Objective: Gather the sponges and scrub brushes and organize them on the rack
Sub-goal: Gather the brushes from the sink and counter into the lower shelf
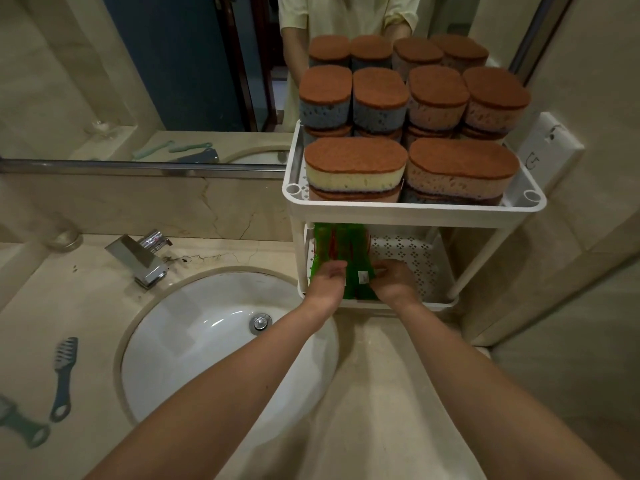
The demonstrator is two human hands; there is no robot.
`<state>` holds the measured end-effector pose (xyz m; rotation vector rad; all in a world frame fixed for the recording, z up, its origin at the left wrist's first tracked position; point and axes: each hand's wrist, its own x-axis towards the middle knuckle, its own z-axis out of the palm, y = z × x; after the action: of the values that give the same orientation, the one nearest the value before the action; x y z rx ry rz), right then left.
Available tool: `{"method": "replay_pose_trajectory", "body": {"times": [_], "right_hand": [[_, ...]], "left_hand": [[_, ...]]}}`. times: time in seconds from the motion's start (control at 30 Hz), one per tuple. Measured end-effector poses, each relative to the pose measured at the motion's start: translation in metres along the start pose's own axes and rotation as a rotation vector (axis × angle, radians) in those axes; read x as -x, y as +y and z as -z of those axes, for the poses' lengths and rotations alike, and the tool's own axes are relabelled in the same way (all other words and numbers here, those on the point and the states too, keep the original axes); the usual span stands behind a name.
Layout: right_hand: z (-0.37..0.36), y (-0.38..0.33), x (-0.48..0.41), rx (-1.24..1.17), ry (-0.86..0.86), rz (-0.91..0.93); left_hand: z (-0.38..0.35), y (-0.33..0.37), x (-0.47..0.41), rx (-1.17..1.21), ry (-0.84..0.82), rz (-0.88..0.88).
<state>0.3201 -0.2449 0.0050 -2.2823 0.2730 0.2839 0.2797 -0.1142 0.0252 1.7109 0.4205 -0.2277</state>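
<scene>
A white two-tier rack (412, 209) stands on the counter right of the sink. Its top tier is packed with several brown-topped sponges (355, 161) stacked in layers. On the lower tier lies a pack of green scouring pads (341, 245) in clear wrap. My left hand (327, 277) grips the pack's near left part, and my right hand (394, 277) holds its near right edge. Two grey-blue scrub brushes (64, 375) lie on the counter at the far left, one of them cut off by the frame edge.
A round white sink (194, 323) with a chrome faucet (138, 258) sits left of the rack. A mirror (138, 64) covers the back wall above a metal rail. The right half of the lower tier (408, 258) shows bare perforated plastic. A wall stands close at right.
</scene>
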Motion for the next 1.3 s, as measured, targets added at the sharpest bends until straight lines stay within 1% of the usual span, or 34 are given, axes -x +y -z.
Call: {"method": "replay_pose_trajectory", "body": {"times": [0.13,0.3,0.43,0.8,0.93,1.0,1.07,1.13,1.2,1.3], "right_hand": [[0.001,0.003,-0.002,-0.045,0.005,-0.010],[0.000,0.002,-0.001,-0.070,-0.018,-0.010],[-0.002,0.004,-0.001,-0.070,0.003,0.010],[0.002,0.001,0.003,-0.089,-0.034,0.012],[0.003,-0.002,0.008,-0.162,0.005,0.028],[0.003,-0.004,0.014,-0.192,0.078,0.076],[0.000,-0.006,0.021,-0.274,0.160,0.122],[-0.001,-0.011,0.032,-0.338,0.191,0.127],[-0.005,-0.017,0.045,-0.371,0.178,0.136],[-0.017,-0.027,0.065,-0.407,0.112,0.196]], "left_hand": [[-0.005,-0.001,-0.006,-0.058,0.004,-0.006],[-0.009,0.003,-0.006,-0.110,0.089,-0.025],[-0.010,0.004,-0.003,-0.095,0.114,-0.037],[-0.007,0.004,-0.001,-0.043,0.118,-0.033],[-0.006,0.005,0.002,0.009,0.126,-0.040],[-0.004,0.005,0.004,0.034,0.119,-0.036],[-0.002,0.003,0.007,0.051,0.109,-0.039],[0.003,-0.001,0.013,0.083,0.105,-0.055],[0.009,-0.007,0.022,0.126,0.104,-0.087],[0.024,-0.018,0.037,0.173,0.149,-0.119]]}}
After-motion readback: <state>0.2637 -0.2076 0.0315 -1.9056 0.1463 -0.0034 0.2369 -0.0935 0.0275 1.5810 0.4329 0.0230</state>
